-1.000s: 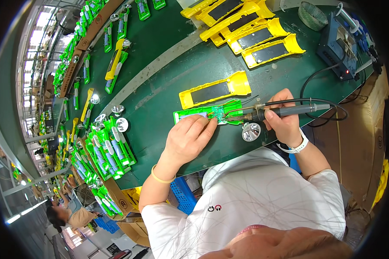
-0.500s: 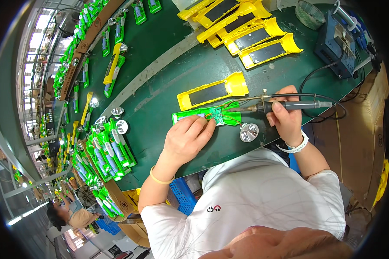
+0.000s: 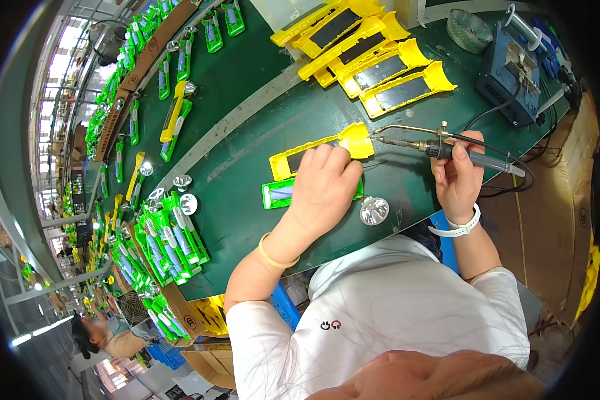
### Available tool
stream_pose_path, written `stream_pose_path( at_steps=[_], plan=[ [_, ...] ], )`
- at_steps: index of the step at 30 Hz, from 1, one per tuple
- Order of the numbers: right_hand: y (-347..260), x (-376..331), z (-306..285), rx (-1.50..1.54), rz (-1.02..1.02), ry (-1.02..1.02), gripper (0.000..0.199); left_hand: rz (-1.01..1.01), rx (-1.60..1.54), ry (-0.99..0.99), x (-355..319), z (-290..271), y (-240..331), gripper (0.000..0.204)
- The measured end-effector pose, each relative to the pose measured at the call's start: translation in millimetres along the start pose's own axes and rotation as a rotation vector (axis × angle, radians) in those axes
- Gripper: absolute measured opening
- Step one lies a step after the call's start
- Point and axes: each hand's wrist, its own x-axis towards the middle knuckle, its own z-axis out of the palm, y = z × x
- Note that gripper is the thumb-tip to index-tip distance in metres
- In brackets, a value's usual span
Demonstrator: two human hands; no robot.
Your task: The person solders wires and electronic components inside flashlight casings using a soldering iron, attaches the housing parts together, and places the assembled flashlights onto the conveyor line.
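My right hand (image 3: pixel 459 177) grips a soldering iron (image 3: pixel 490 162), its tip pointing left beside a thin bent metal tube. My left hand (image 3: pixel 325 187) has curled fingers over the near edge of a yellow lamp shell (image 3: pixel 357 141) with a dark panel. Its fingertips are hidden, so what they hold does not show. Below that hand lies a green lamp body (image 3: pixel 269 195) with a blue-grey cell; its circuit board is covered by the hand. A round silver reflector (image 3: pixel 374 211) sits at the body's right end.
Several yellow shells (image 3: pixel 400 93) are stacked at the back. A blue soldering station (image 3: pixel 510 80) and a green bowl (image 3: pixel 470 31) stand back right. Green lamp bodies (image 3: pixel 170 237) are piled at left. A cable runs from the iron. Another person (image 3: pixel 123 340) is far left.
My left hand has moved up and right, from the circuit board to the yellow shell. My right hand has drawn the iron away from the board, to the right.
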Motion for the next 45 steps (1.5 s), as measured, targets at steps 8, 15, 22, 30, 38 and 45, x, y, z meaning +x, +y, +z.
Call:
stream_pose_path(
  at_steps=[8,15,22,30,38,45],
  plan=[
    [-0.8,5.1,-1.0,0.038,0.055,-0.029,0.019,-0.419,-0.366,-0.020,-11.8,-5.3,9.9,0.030],
    [-4.6,6.2,-2.4,0.052,0.058,0.026,0.019,-0.245,-0.211,0.126,-5.4,2.1,8.3,0.015],
    [-10.9,14.7,10.7,0.024,0.097,-0.071,0.021,-0.435,-0.121,-0.046,-21.7,1.4,5.0,0.015],
    [18.1,40.8,38.6,-0.120,0.171,-0.265,0.026,-0.364,-0.096,0.161,-23.6,6.8,-8.3,0.010],
    [7.5,19.3,16.1,-0.033,0.304,-0.175,0.025,-0.645,-0.437,-0.014,-32.0,-3.2,-5.2,0.008],
    [-6.2,11.5,1.9,-0.189,0.108,-0.207,0.027,-0.394,-0.276,-0.096,-23.4,-2.7,-9.6,0.010]
  ],
)
